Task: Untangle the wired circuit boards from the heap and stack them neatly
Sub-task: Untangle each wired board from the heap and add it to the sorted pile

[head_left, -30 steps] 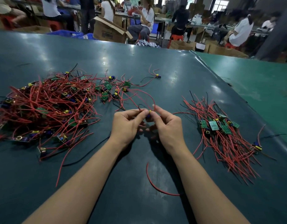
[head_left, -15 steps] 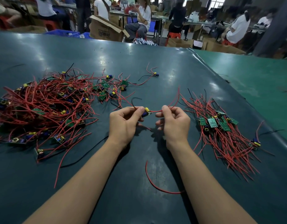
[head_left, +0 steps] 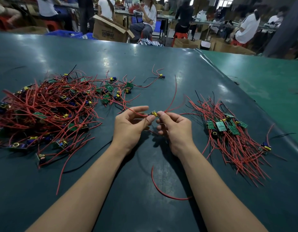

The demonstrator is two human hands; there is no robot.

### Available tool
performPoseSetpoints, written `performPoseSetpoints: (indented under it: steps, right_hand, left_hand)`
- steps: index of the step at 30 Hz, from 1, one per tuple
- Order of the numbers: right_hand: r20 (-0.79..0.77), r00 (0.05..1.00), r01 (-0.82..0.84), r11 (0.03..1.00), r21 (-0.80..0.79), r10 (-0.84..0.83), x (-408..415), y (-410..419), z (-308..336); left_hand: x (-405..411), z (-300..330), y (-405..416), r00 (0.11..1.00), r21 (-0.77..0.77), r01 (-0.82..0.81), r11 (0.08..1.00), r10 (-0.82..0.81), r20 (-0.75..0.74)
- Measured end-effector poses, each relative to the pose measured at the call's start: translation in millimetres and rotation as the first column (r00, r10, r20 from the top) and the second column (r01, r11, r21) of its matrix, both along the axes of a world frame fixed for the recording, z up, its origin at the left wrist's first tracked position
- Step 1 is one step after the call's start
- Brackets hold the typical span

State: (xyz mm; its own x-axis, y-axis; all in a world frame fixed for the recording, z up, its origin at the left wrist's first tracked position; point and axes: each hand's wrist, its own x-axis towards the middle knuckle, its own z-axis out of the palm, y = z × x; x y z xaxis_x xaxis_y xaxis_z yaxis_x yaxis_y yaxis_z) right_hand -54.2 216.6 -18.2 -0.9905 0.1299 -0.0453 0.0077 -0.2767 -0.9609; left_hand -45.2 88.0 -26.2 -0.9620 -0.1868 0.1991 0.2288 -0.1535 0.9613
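Small board (head_left: 153,113) with a yellow part, pinched above the bench (head_left: 161,67) between both hands. Left hand (head_left: 129,126) to its left, thumb and a lower finger on the board's edge, forefinger stretched out straight above. Right hand (head_left: 176,129) to its right, fingers curled, tips nipping the other end. Red wires (head_left: 174,96) rising from the board, up and to the right (one tall strand arching over the bench); another red strand trailing left toward the heap.

Heap (head_left: 44,111) at far left: a thick tangle of red wires, green boards, yellow and blue parts, a few black leads. A smaller loose cluster (head_left: 114,92) just beyond its right edge, wires mixed with the heap's. One lone board (head_left: 160,75) farther back, apart from the rest.

Stack (head_left: 227,126) at right, near the right hand: green boards side by side and overlapping, red wires combed toward the near right edge.

Single loose red wire (head_left: 163,190) curved on the bench between the forearms.

Beyond the bench, an open cardboard box (head_left: 109,30) and seated people, blurred.
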Motion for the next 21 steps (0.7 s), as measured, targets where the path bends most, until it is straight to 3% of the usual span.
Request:
performPoseSetpoints:
  steps: [7, 10, 15, 21]
  right_hand:
    - [-0.041, 0.997, 0.072, 0.997, 0.032, -0.07, -2.5, 0.6, -0.5]
    - [-0.028, 0.998, 0.062, 0.995, -0.082, -0.064, -3.4, 2.3, 1.5]
    - [0.049, 0.997, 0.074, 0.946, -0.315, -0.062, -5.9, 0.5, 3.2]
    - [0.037, 0.991, 0.137, 0.94, -0.313, -0.132, -8.0, 7.5, 6.6]
  left_hand:
    - [2.0, 1.9, 0.3, 0.995, -0.117, 0.103, 0.988, -0.101, 0.021]
    - [2.1, 3.7, 0.1, 0.99, -0.033, 0.133, 0.991, -0.13, 0.058]
    - [3.4, 5.6, -1.8, 0.978, -0.03, 0.197, 0.98, -0.194, 0.079]
    - [3.5, 7.8, -4.6, 0.972, -0.004, 0.215, 0.977, -0.214, 0.101]
